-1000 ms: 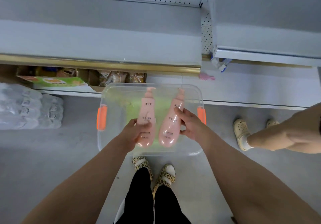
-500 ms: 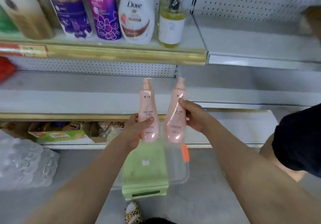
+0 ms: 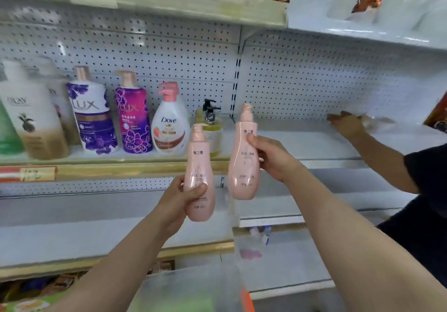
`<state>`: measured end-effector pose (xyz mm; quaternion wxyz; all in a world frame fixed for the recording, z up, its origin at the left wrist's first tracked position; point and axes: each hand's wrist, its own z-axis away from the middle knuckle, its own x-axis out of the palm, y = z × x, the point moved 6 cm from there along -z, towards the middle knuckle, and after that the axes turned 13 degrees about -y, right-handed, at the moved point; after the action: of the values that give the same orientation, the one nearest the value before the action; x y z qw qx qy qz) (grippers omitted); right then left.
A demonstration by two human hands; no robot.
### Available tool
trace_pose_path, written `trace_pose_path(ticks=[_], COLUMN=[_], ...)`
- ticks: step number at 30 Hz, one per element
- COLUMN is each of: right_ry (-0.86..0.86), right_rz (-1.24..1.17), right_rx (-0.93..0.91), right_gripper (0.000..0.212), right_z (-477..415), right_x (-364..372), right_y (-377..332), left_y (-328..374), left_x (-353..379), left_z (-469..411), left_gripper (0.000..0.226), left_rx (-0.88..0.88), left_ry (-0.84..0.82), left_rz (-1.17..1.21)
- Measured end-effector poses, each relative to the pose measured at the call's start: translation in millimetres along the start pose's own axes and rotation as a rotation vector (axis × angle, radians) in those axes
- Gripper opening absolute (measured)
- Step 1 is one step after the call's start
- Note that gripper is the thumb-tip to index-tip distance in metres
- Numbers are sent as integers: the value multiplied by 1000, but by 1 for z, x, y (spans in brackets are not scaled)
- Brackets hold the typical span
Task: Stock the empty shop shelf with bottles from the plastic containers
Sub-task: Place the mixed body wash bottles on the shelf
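Shelving unit (image 3: 302,79): white pegboard back, several tiers; blurred at the edges.
Empty shelf (image 3: 302,142): right bay, white, bare across its middle; level with the stocked tier.
Stocked shelf (image 3: 135,166): left bay, gold front strip, red-and-yellow price tag at far left.
Second person (image 3: 425,190): right edge, dark sleeve, arm stretched over the empty shelf, hand (image 3: 343,124) flat on its rear part.
Plastic container (image 3: 193,290): bottom centre, clear, blurred, orange handle on its right side.
Shelf stock, left to right: Olay bottle (image 3: 31,118); two Lux bottles (image 3: 93,118); Dove bottle (image 3: 170,127); yellow pump bottle (image 3: 212,130), partly hidden.
Right pink bottle (image 3: 243,159): upright, tilted slightly, held in the air in front of the empty shelf's left end.
Left pink bottle (image 3: 199,178): upright, lower, in front of the stocked shelf's right end; apart from the other.
Right hand (image 3: 273,159): clamped around the right pink bottle's middle, thumb across the front.
Left hand (image 3: 179,200): clamped around the left pink bottle's lower half, thumb across the front.
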<state>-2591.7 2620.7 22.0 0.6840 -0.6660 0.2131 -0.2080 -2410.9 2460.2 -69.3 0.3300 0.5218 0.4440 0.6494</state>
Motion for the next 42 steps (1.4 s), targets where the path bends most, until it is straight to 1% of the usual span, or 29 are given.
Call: trace_pose_path(ticks=[2,3,7,11,14,15,17,19,20,22,24,27,29,33,35,37,39,40,42], right_ry=[9,14,73,115,100,92,83,73,67,51,38,44,55,41,33,37,80,142,320], right_rz=[20,29,83,101,122,126,122,108,102,112,145,181,193,201,235,261,295,311,263], right_rx=[-52,-73,-114,-123,-105,-94,-74,-71,-76,-79,-79,-82,-78,-58,-36,-12,-9,-15,-61], right_gripper=[24,23,28,38,42,44,46,44,41,40,44,49,51,53,53,57,66,68,60], right_z=[-11,-18,-54,-98,-127,-135,-150,-160,-164,-171,-179,-187,-191,-193,-193,-190,-183,-178,-158], right_x=[-16,-24,-55,-78,-88,-89,-91,-90,-90,-89,-88,-86,-88,-88,-87,-84,-83,-84,-87], right_y=[-18,-26,-48,-53,-46,-42,-35,-32,-32,-36,-39,-40,-40,-39,-38,-39,-42,-45,-53], left_y=[5,6,9,11,15,15,17,19,21,24,26,29,30,33,34,34,34,35,38], left_x=[3,3,8,14,19,21,25,29,29,31,32,33,33,36,39,43,48,52,60], left_z=[-9,-14,-32,-50,-62,-65,-70,-74,-77,-81,-85,-89,-91,-92,-94,-95,-97,-98,-102], left_gripper=[69,70,88,84,94,92,82,71,70,77,83,83,79,62,62,64,63,63,63], left_rx=[13,21,55,98,128,133,142,147,151,160,168,176,177,173,166,160,153,149,139], left_ry=[4,9,38,78,114,119,122,130,135,146,154,162,158,149,139,128,112,102,82], left_rz=[-6,-3,38,51,41,37,31,26,20,4,2,5,3,5,7,10,21,21,13])
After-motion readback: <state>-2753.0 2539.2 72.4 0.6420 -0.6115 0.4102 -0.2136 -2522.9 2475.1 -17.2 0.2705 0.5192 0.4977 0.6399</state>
